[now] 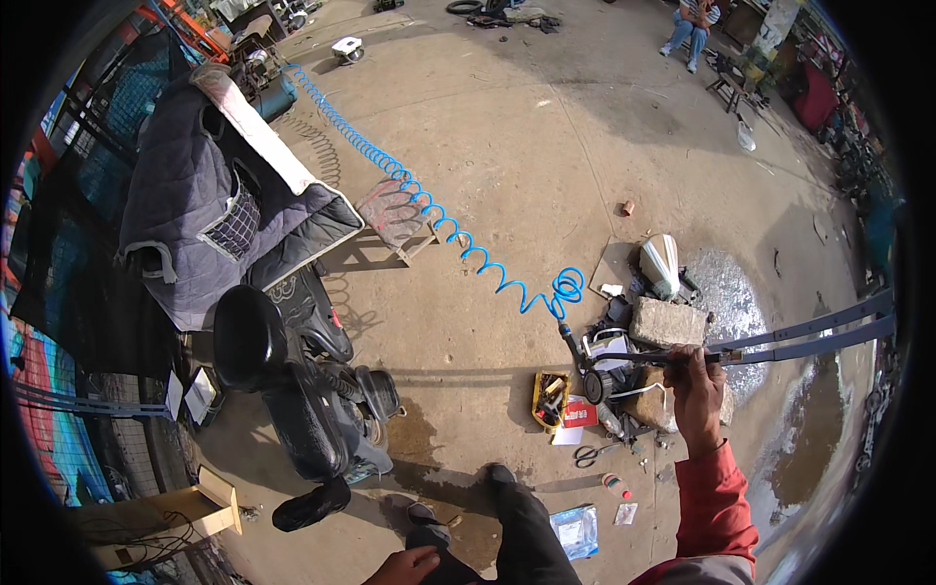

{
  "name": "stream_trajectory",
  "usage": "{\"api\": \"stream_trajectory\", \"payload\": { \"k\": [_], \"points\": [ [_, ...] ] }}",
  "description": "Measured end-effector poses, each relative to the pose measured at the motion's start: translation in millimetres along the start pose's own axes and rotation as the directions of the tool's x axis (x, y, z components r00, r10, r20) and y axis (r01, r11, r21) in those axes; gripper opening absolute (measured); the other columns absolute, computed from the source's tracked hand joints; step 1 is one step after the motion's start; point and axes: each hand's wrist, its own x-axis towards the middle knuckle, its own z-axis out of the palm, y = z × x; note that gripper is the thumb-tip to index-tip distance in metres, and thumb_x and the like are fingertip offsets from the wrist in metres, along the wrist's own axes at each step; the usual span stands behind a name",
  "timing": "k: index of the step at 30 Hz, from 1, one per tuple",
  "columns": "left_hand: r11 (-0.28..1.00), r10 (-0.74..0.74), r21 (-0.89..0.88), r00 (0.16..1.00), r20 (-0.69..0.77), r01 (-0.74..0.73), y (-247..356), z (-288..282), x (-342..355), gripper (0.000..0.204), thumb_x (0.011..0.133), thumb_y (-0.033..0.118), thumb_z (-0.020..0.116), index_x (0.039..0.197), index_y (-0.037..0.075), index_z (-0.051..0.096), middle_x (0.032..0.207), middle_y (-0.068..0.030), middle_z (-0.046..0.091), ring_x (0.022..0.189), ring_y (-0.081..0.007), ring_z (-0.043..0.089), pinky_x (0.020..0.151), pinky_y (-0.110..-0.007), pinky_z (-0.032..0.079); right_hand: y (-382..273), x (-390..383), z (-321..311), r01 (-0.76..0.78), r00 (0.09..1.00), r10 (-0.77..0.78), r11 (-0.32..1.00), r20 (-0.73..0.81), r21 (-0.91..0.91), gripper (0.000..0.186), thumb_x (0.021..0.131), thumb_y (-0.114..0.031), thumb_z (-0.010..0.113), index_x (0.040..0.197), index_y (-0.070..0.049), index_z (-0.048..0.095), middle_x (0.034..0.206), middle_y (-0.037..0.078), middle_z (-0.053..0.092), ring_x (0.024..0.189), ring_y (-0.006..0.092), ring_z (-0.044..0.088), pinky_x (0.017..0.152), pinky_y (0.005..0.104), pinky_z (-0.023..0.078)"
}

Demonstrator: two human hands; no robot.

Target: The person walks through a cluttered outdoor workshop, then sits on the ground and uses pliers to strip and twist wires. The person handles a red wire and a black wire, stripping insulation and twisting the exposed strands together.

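My right hand [697,395] is closed round the thin black hose [634,358] of a tire inflator, near a metal end fitting, above some stones. The inflator's round gauge [595,387] hangs to the left of the hand. A blue coiled air hose [458,237] joins the inflator and stretches back to the far left. Low in the picture, my left hand [405,565] lies by my dark-trousered leg, fingers loosely extended and nothing visible in it. Its lower part is cut off by the picture edge.
A black scooter [312,409] stands at the left, before a quilted grey cover [185,195]. A stone block [668,322], a yellow box [551,400], scissors [587,455] and a small bottle [616,485] lie at the right. A person [692,29] sits far off.
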Motion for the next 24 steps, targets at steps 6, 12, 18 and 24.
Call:
{"api": "stream_trajectory", "payload": {
  "k": [6, 12, 18, 24],
  "points": [
    [0.979, 0.076, -0.172, 0.977, -0.202, -0.112, 28, -43, 15, 0.043, 0.094, 0.029, 0.057, 0.124, -0.002, 0.058, 0.12, -0.0199, 0.063, 0.115, -0.0256, 0.059, 0.099, -0.035, 0.045, -66, 54, 55, 0.078, 0.993, -0.071, 0.994, 0.094, -0.082, 0.033, 0.101, -0.027, 0.048, 0.09, 0.002, 0.06, 0.087, 0.012, 0.063, 0.06, 0.0134, 0.057, 0.052, 0.0246, 0.045],
    [0.853, -0.067, -0.507, 0.939, -0.339, -0.122, 91, -121, 50, 0.032, 0.095, 0.016, 0.056, 0.117, -0.007, 0.06, 0.1, -0.0143, 0.071, 0.09, -0.0174, 0.068, 0.083, -0.027, 0.051, -107, 138, 150, 0.184, 0.961, -0.15, 0.973, 0.231, -0.137, 0.037, 0.101, -0.031, 0.048, 0.089, 0.002, 0.058, 0.078, 0.013, 0.061, 0.044, 0.0119, 0.052, 0.037, 0.0222, 0.037],
    [0.741, 0.246, -0.523, 0.895, -0.372, -0.421, 221, -251, 211, 0.037, 0.097, 0.024, 0.055, 0.117, -0.007, 0.06, 0.1, -0.0125, 0.07, 0.092, -0.0176, 0.066, 0.084, -0.029, 0.051, -169, 234, 238, 0.17, 0.921, -0.188, 0.982, 0.34, 0.084, 0.032, 0.1, -0.03, 0.049, 0.085, -0.003, 0.057, 0.07, 0.008, 0.055, 0.06, 0.0144, 0.049, 0.049, 0.0247, 0.038],
    [0.186, 0.534, -0.983, 0.839, 0.11, 0.011, 429, -354, 351, 0.083, 0.089, 0.071, 0.037, 0.129, -0.001, 0.046, 0.13, -0.0178, 0.055, 0.122, -0.0294, 0.052, 0.104, -0.046, 0.039, -225, 330, 338, 0.055, 0.929, -0.155, 0.956, 0.336, 0.287, 0.039, 0.103, -0.034, 0.039, 0.079, -0.004, 0.045, 0.065, 0.008, 0.045, 0.048, 0.0126, 0.039, 0.039, 0.0231, 0.034]
  ]
}}
